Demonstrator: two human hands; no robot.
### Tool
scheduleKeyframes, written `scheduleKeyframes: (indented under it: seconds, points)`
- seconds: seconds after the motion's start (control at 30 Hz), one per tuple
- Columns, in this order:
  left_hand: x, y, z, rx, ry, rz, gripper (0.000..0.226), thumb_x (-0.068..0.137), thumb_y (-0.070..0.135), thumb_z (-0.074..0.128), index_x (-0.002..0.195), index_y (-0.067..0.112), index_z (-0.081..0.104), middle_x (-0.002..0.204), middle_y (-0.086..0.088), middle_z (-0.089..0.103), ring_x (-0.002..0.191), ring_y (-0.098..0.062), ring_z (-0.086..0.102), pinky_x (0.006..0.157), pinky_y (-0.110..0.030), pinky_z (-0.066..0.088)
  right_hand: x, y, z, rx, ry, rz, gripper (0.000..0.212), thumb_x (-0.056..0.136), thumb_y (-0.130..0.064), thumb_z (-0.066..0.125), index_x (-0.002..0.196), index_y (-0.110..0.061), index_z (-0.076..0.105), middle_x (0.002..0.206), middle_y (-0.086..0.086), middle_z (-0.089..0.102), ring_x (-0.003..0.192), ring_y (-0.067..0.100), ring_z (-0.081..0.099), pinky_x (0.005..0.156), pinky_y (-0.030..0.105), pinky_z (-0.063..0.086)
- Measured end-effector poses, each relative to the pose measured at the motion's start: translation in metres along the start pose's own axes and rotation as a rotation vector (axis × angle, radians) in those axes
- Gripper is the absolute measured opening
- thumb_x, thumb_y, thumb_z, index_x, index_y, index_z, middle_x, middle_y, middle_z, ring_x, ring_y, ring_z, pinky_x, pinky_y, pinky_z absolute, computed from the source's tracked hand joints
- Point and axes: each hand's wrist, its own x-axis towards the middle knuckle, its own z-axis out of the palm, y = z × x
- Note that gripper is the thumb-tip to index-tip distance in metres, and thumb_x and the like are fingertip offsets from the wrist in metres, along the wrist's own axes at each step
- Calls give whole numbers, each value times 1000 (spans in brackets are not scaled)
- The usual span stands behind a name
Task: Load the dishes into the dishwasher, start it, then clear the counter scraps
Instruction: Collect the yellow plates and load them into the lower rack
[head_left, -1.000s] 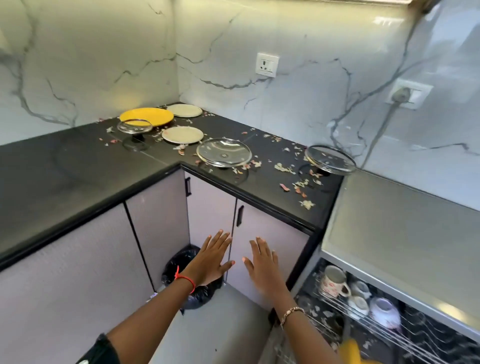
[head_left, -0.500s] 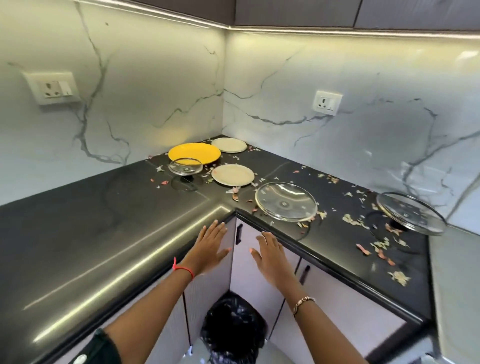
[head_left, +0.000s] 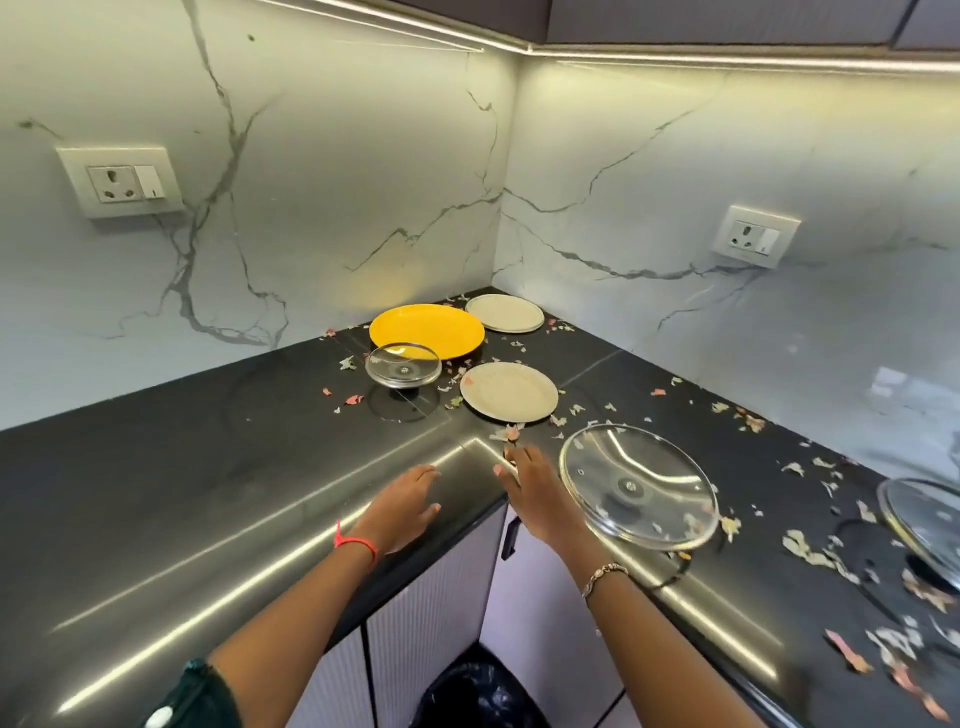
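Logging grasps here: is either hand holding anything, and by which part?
Nothing is held: the left hand and right hand are both open, fingers straight, over the counter.

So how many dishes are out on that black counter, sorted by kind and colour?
Yellow plate: 1
Beige plates: 2
Glass lids: 3, one cut off by the right edge of the picture
Total: 6

White veined wall panels (head_left: 337, 156) meeting at a corner. Left socket (head_left: 120, 182) and right socket (head_left: 756, 236), wall-mounted. Light strip (head_left: 727, 58) along the top.
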Motion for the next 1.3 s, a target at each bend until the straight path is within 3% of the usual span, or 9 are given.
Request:
scheduleKeyframes:
  seconds: [0.1,0.2,0.5,0.67,0.77,0.93,1.1,1.3]
  points:
    - [26,-11,-4,6,24,-26,50,96,25,51,141,8,37,149,-6,36,139,-17,31,115,-25,20,41,12,-6,34,-31,13,32,99,-26,39,116,-2,52,117,13,50,109,28,51,92,38,44]
    - [45,-23,-6,8,23,-56,49,96,25,51,140,8,39,148,-6,36,138,-17,32,115,-26,21,74,21,-8,55,-21,57,34,99,-27,40,119,-2,51,119,13,50,105,29,54,89,41,46]
    - [101,-77,-3,45,19,-237,62,95,43,49,143,7,34,151,-8,33,141,-20,27,117,-31,19,174,39,5,58,-39,60,31,97,-21,43,121,-3,47,128,13,45,115,29,47,94,34,34]
    - [134,-116,0,97,-54,-336,76,95,56,38,149,6,19,159,-8,10,147,-22,3,120,-37,5,233,44,22,-10,-85,70,36,97,-22,43,128,-4,43,132,15,42,120,31,43,99,39,37]
    - [151,-139,1,112,-87,-375,87,92,65,31,151,6,8,160,-10,-1,147,-22,-6,120,-37,-3,267,47,36,-80,-127,31,42,98,-20,41,136,-4,37,142,15,36,129,29,36,106,35,29]
    - [163,-161,5,166,-51,-365,111,69,84,1,152,10,3,160,-6,-3,147,-21,-8,119,-39,-7,316,52,58,-87,-142,-33,39,94,-7,45,132,-4,38,136,13,40,125,27,41,96,29,32]
    - [166,-169,14,146,14,-352,100,80,82,18,152,13,7,160,-3,3,147,-18,-7,119,-38,-10,357,50,80,-89,-217,-48,51,94,-5,48,142,-8,32,151,9,28,136,26,32,105,36,34]
    - [167,-173,16,168,6,-347,100,79,82,15,152,15,4,160,-3,1,147,-16,-9,118,-39,-12,394,49,105,-275,-285,-116,55,94,-5,49,144,-11,30,154,9,22,142,25,20,112,39,27]
